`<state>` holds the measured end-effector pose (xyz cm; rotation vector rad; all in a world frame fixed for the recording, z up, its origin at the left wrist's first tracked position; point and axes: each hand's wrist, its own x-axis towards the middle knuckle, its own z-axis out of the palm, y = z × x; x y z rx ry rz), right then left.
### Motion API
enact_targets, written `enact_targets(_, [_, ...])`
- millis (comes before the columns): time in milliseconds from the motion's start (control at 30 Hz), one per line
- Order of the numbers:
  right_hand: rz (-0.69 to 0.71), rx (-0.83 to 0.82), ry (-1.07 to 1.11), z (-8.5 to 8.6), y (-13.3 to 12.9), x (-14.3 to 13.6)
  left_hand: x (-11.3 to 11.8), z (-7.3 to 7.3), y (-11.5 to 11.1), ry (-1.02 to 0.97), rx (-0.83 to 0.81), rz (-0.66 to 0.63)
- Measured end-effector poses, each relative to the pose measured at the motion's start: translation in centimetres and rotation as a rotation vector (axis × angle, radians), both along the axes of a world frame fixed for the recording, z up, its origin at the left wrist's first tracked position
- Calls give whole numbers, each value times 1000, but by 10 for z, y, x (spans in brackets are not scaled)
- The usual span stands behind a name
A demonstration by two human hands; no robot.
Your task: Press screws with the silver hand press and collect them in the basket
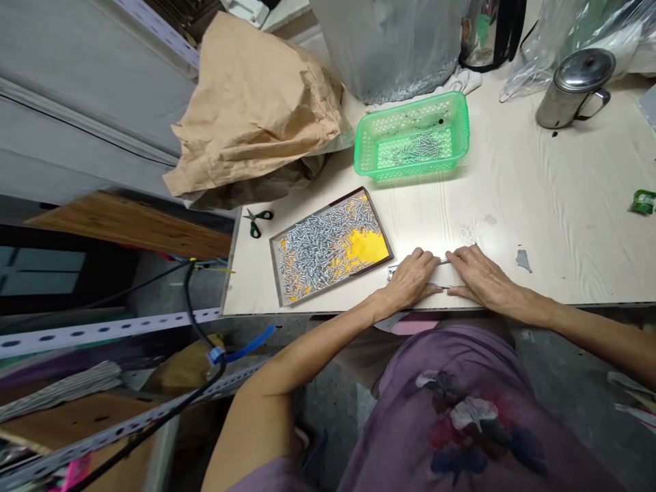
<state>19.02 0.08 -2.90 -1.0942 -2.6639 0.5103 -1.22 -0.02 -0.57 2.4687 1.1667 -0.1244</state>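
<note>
Near the front edge of the table, my left hand [414,279] and my right hand [476,275] face each other with fingers bent. Between their fingertips shows a thin grey metal piece [443,261], with another slim metallic bit at the thumbs; most of what they grip is covered. A small metal end with holes [391,272] sticks out beside my left hand. Left of that hand, a shallow brown-edged tray [335,276] lies at a slant, holding many small silvery metal pins [318,239] over a yellow bottom.
Behind the tray stands a green plastic basket [411,171] with more pins inside. Scissors [257,220] lie at the left edge, below a crumpled brown paper bag [261,102]. A clear plastic bag [389,55], a metal jug [574,89] and a green wrapper [643,201] are farther off.
</note>
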Motion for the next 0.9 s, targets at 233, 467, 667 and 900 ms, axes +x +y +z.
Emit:
enact_targets(233, [61,20,-30,6,-1,-5,3,4,3,73,-28,-107])
enact_targets(467, [110,107,-18,-1,3,-13,4,-1,1,61,-14,-76])
enact_targets(667, [101,125,90,-8,3,-14,4,-2,-1,65,26,-52])
enact_targets(900, [120,43,56,6,14,2,1,-10,-11,-20,106,43])
